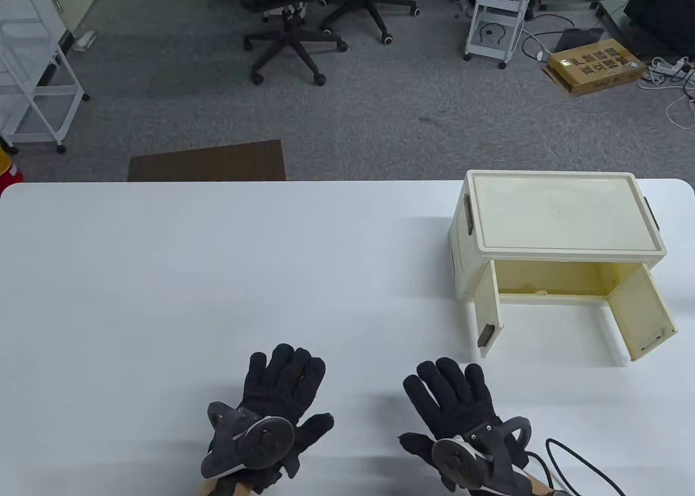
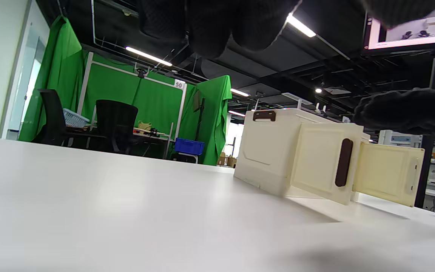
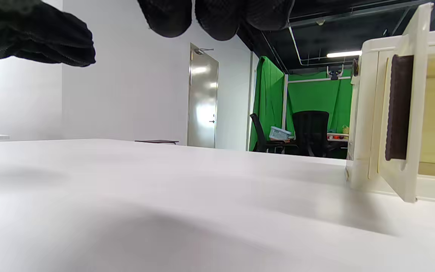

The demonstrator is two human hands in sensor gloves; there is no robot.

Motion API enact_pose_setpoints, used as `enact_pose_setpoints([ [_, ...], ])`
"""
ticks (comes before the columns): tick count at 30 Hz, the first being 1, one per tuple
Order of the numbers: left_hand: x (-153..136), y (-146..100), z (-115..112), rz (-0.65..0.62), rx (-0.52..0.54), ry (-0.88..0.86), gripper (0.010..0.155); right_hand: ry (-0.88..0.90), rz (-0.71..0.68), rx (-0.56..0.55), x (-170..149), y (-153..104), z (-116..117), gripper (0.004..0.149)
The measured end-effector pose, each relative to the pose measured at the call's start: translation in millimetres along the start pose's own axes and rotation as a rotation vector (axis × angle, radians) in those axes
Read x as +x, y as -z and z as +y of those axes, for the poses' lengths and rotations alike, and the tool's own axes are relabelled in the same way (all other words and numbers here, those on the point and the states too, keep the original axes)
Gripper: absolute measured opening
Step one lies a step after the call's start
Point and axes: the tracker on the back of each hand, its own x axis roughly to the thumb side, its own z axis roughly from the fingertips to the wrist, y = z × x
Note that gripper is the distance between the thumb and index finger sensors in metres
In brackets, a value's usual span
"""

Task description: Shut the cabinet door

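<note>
A cream plastic cabinet [image 1: 559,216] stands on the white table [image 1: 217,279] at the back right, its front facing me. Both doors stand open: the left door [image 1: 487,311] with a brown handle swings toward me, the right door [image 1: 643,311] swings out to the right. The cabinet also shows in the left wrist view [image 2: 270,151] and the right wrist view [image 3: 364,113]. My left hand [image 1: 282,393] lies flat, fingers spread, near the front edge at centre. My right hand [image 1: 450,404] lies flat beside it, below and left of the left door. Both hold nothing.
A black cable [image 1: 575,463] trails from my right wrist at the front right. Beyond the table's far edge are office chairs [image 1: 293,35], a white cart [image 1: 497,18] and a cardboard box [image 1: 594,64] on the floor.
</note>
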Motion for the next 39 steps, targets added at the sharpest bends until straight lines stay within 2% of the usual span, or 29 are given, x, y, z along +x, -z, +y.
enact_pose_setpoints([
  [12, 6, 1, -6, 0.005, -0.042, 0.055, 0.087, 0.020, 0.011, 0.014, -6, -3, -3, 0.086],
  [29, 9, 0, -6, 0.017, -0.036, 0.073, 0.086, 0.053, 0.020, -0.012, -11, -3, -5, 0.083],
  [39, 10, 1, -6, 0.024, -0.039, 0.079, 0.085, 0.095, 0.049, -0.145, -25, -6, -21, 0.077],
])
